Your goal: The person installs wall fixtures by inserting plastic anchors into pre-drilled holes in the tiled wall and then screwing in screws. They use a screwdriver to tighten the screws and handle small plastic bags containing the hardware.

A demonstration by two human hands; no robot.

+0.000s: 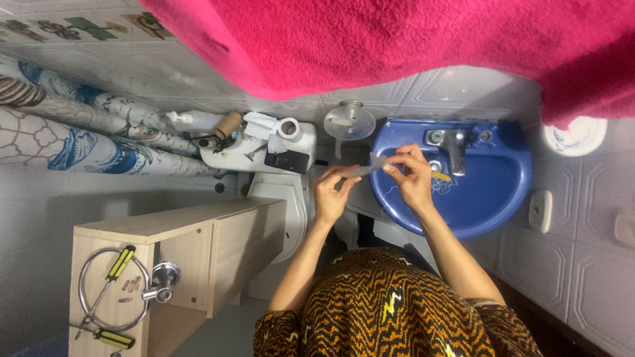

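Holding a small clear plastic packet [367, 168] between both hands, I have it stretched just in front of the blue sink [503, 198], near the sink's left rim. My left hand [331, 195] pinches one end of the packet between thumb and fingertips, the other fingers curled loosely. My right hand [411, 177] pinches the opposite end, thumb pressed against forefinger — the remaining fingers bent in over the basin. What is inside the packet I cannot tell; it is too small and see-through.

Behind my right hand stands the chrome tap [453, 147], and a yellow strip [442, 176] lies in the basin just beside my knuckles. To the left of the sink is the white toilet [288, 198], its tank top crowded with a black phone [287, 160], a roll of paper [289, 127] and a cardboard tube [228, 123]. A round clear soap dish [350, 120] sits on the wall between tank and sink. Further left, on a wooden cabinet [218, 235], lie a metal towel ring [114, 288] and two yellow-handled screwdrivers [112, 277] — well apart from my hands. A pink towel [370, 39] hangs across the top of the view.
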